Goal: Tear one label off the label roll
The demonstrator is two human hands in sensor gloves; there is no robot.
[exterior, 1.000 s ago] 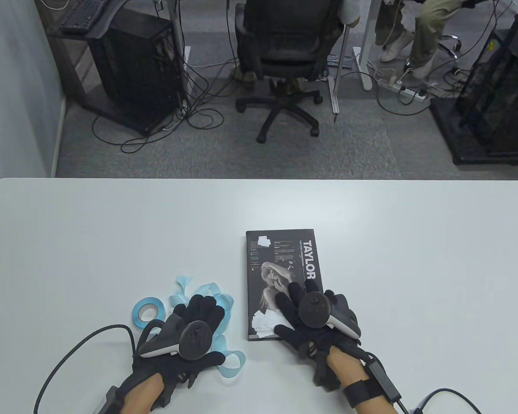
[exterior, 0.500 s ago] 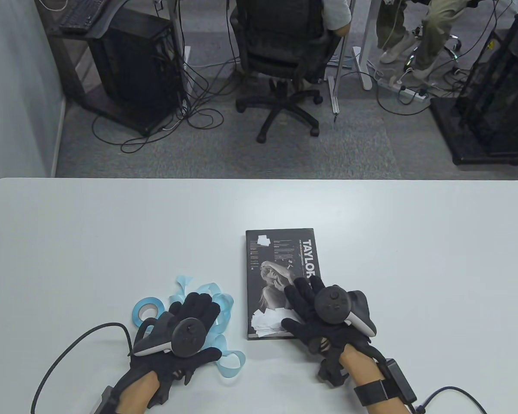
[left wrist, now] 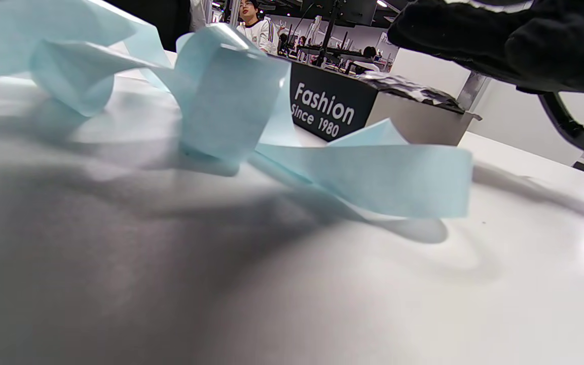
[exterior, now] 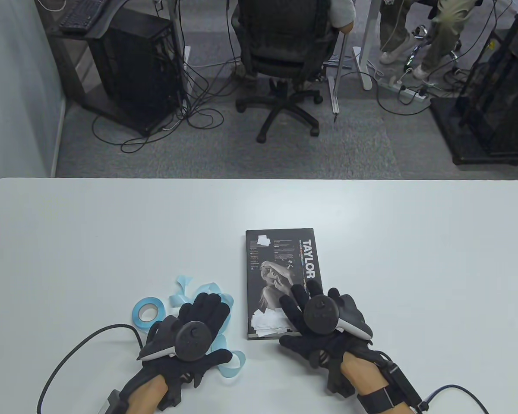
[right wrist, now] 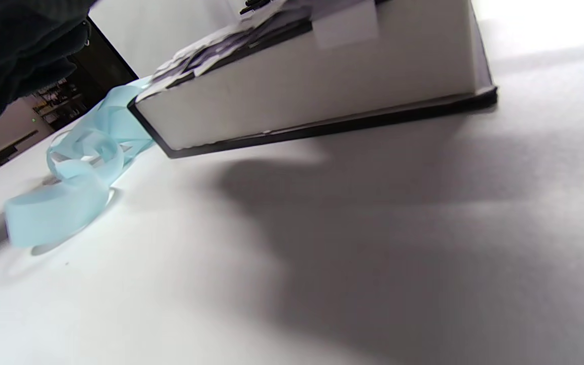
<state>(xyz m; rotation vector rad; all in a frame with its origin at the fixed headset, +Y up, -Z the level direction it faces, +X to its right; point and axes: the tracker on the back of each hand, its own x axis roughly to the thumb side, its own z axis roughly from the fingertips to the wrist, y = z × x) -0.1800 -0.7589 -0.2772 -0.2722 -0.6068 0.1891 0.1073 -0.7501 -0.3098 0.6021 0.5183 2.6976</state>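
A light blue label roll [exterior: 145, 311] lies on the white table [exterior: 112, 237] at the near left, with a loose curled blue strip [exterior: 235, 364] trailing from it; the strip also shows in the left wrist view [left wrist: 373, 172]. My left hand [exterior: 200, 321] rests flat, fingers spread, on the loose strip just right of the roll. My right hand [exterior: 304, 308] rests flat on the near end of a black book [exterior: 280, 258], beside several white labels [exterior: 267, 323] stuck to its cover. Neither hand grips anything.
The book lies lengthwise in the table's middle and shows in the right wrist view [right wrist: 312, 86]. Glove cables [exterior: 82, 345] run off the near edge. Beyond the far edge stand an office chair [exterior: 285, 64], computer towers and floor cables.
My right hand shifted right over the book, then came back left. My left hand moved slightly right and forward over the strip. The roll and the book have not moved.
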